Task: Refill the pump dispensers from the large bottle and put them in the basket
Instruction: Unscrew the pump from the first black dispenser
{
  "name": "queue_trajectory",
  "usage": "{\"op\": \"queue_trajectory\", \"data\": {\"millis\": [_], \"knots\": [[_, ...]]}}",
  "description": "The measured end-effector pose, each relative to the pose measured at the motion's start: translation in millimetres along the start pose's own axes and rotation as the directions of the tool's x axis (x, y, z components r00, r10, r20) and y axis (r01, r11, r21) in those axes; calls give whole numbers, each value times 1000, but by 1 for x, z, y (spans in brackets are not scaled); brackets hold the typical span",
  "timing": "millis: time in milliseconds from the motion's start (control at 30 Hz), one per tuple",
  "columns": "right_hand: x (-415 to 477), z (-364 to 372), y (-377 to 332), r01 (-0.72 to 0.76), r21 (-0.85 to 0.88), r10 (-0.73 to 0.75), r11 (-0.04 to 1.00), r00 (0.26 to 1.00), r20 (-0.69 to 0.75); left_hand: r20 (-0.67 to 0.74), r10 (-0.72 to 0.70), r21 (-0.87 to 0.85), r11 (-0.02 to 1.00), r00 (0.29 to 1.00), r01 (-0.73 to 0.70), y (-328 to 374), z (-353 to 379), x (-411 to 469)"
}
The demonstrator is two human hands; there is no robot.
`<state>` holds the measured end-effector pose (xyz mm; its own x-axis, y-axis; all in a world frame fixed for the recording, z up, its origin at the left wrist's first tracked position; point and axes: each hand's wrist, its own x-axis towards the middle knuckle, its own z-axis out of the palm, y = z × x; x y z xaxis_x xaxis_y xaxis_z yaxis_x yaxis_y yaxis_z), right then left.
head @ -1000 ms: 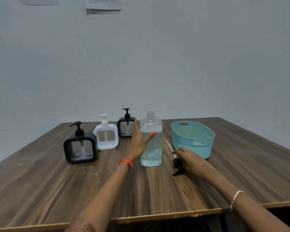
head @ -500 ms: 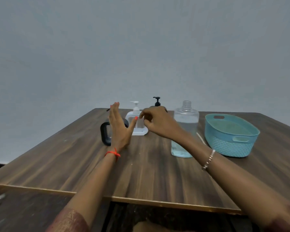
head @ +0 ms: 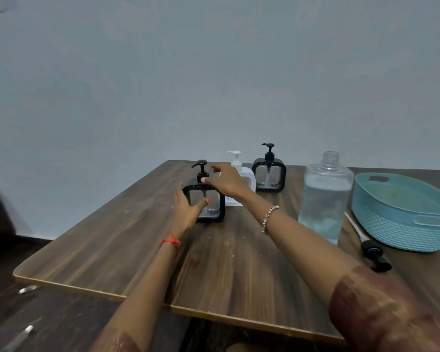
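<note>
Three square pump dispensers stand at the far left of the wooden table (head: 226, 270): a near black one (head: 215, 208), a white one (head: 249, 177) and a far black one (head: 269, 177). My left hand (head: 186, 209) grips the near black dispenser's left side, thumb across its clear front. My right hand (head: 226, 181) reaches over it, thumb at the pump collar, fingers spread and not closed round it. To the right of the dispensers stands the large clear bottle (head: 324, 199), uncapped and about two-thirds full of liquid. The teal basket (head: 401, 224) sits at the right with nothing visible in it.
A loose black pump head with a long white tube (head: 374, 252) lies between the bottle and the basket. My right forearm crosses in front of the white dispenser. A plain wall rises behind the table; dark floor with small metal objects lies at lower left.
My view has swung left. My left hand left the large bottle and took hold of the near black dispenser. My right hand left the loose pump and came across to that dispenser's pump.
</note>
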<state>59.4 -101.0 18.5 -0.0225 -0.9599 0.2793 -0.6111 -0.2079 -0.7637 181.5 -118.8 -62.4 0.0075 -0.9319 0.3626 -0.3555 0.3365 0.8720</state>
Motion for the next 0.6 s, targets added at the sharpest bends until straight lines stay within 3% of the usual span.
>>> {"op": "queue_trajectory", "data": {"millis": [300, 433, 600], "knots": [[10, 25, 3, -7, -80, 1, 997, 997, -78, -9, 2, -92, 996, 1000, -3, -13, -6, 15], [-1, 6, 2, 47, -42, -48, 998, 998, -41, 94, -27, -229, 972, 995, 48, -7, -5, 14], [-22, -31, -1, 118, 12, -118, 993, 993, 15, 125, 73, -317, 948, 989, -30, 19, 2, 4]]}}
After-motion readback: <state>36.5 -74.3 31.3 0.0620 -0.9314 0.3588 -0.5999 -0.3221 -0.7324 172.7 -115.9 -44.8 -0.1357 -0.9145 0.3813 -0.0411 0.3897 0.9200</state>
